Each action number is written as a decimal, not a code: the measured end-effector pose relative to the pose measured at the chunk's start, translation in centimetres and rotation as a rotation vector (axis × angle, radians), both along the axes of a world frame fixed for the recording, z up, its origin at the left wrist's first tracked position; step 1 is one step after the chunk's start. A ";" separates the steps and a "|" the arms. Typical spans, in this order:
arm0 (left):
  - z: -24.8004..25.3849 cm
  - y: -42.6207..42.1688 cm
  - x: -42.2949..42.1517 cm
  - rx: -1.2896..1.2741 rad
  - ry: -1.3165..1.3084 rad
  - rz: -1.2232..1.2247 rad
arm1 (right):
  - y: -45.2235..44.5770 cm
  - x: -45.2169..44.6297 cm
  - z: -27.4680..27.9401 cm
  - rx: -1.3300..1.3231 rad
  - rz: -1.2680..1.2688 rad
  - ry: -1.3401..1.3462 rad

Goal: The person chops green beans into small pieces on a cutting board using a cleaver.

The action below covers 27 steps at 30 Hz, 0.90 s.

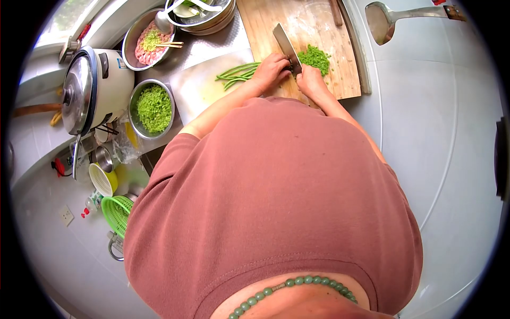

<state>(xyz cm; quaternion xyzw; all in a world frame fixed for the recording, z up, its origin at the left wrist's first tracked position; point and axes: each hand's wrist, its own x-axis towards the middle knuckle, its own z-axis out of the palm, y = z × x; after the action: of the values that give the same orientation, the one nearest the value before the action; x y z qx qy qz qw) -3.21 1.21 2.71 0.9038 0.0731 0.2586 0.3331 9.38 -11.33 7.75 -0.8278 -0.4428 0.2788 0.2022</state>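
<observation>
My right hand (311, 83) is closed around the handle of a cleaver (285, 43), its blade standing on edge on a wooden cutting board (308, 21). Just left of the blade, my left hand (272, 70) presses on a bunch of long green beans (236, 74) with bent fingers. The beans' far ends stick out leftward over a pale board (194, 87). Finely chopped green beans (315, 59) lie in a heap right of the blade. My fingers hide the bean ends close to the cleaver.
To the left stand a bowl of chopped greens (154, 109), a bowl of minced meat (146, 45) with chopsticks, and a lidded cooker (98, 87). A stacked basin (204, 21) sits at the back. Colanders (114, 215) are lower left; a ladle (380, 24) is at upper right.
</observation>
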 end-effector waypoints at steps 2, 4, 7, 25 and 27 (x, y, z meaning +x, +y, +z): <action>0.6 -0.3 -0.1 0.000 -0.018 0.017 | 0.1 0.1 -0.1 -0.012 0.001 -0.005; 0.7 -0.6 -0.2 -0.002 -0.018 0.031 | 0.0 0.0 -0.5 -0.001 -0.012 0.014; 0.0 -0.8 -0.2 -0.005 -0.002 0.039 | 0.0 0.0 -0.5 0.006 -0.007 0.005; -0.4 -0.7 0.2 -0.030 -0.006 0.071 | -2.7 0.0 1.8 -0.060 -0.051 0.114; -0.5 -0.8 0.2 -0.039 -0.010 0.074 | -2.6 -0.1 1.7 -0.059 -0.052 0.120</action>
<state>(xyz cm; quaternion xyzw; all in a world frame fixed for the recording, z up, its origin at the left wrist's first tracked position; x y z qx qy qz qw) -3.03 0.45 2.22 0.8925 0.1096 0.2739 0.3412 9.29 -13.91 9.41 -0.8266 -0.3997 0.3355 0.2108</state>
